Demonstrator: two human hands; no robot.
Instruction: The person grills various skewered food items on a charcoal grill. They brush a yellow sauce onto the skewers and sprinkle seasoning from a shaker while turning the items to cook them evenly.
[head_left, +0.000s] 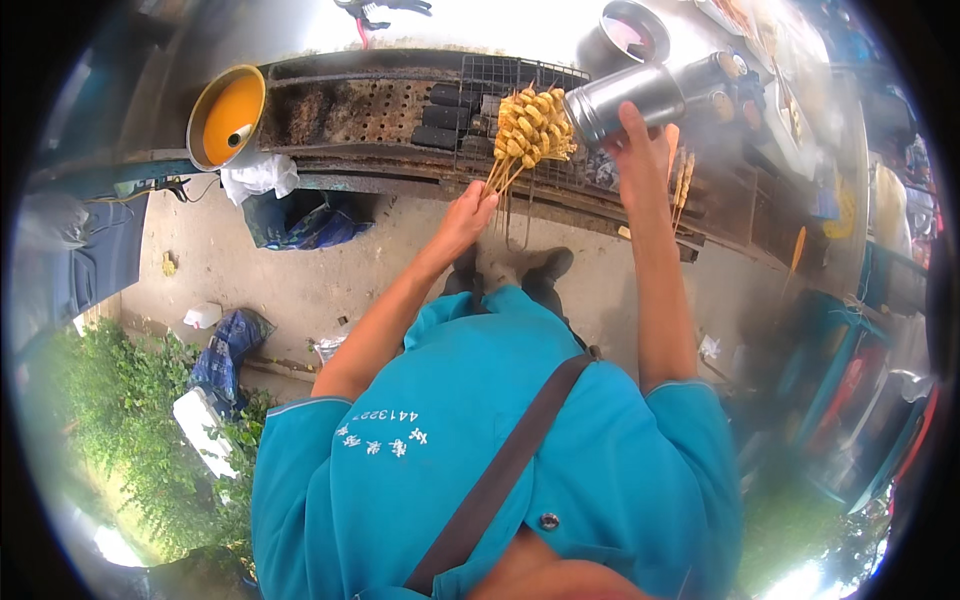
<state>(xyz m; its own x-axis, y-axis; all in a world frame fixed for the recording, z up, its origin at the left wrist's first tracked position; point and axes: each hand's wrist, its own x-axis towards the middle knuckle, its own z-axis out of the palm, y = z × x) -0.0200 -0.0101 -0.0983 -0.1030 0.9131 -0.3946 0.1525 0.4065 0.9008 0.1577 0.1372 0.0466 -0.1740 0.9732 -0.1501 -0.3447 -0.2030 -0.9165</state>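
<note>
My left hand (469, 210) grips a fan of wooden sticks threaded with yellow spiral-shaped food, the skewers (531, 124). They are tilted up over the wire grill grate (484, 71). In my right hand (636, 150) is a stainless steel canister (626, 101), tipped nearly on its side, its left end close to the skewers' right edge. Whether anything comes out of it cannot be seen. Below the grate, charcoal blocks (444, 116) lie in the long metal grill trough (322, 112). A wire handle (519, 244) hangs beneath the skewers.
At the grill's left end stands a bowl (259, 82) of orange liquid. A steel pot (660, 37) and more canisters (705, 71) are at the back right. Other skewers (682, 180) lie at the right. Cutters (367, 11) rest at the far edge. A blue bag (300, 225) sits below.
</note>
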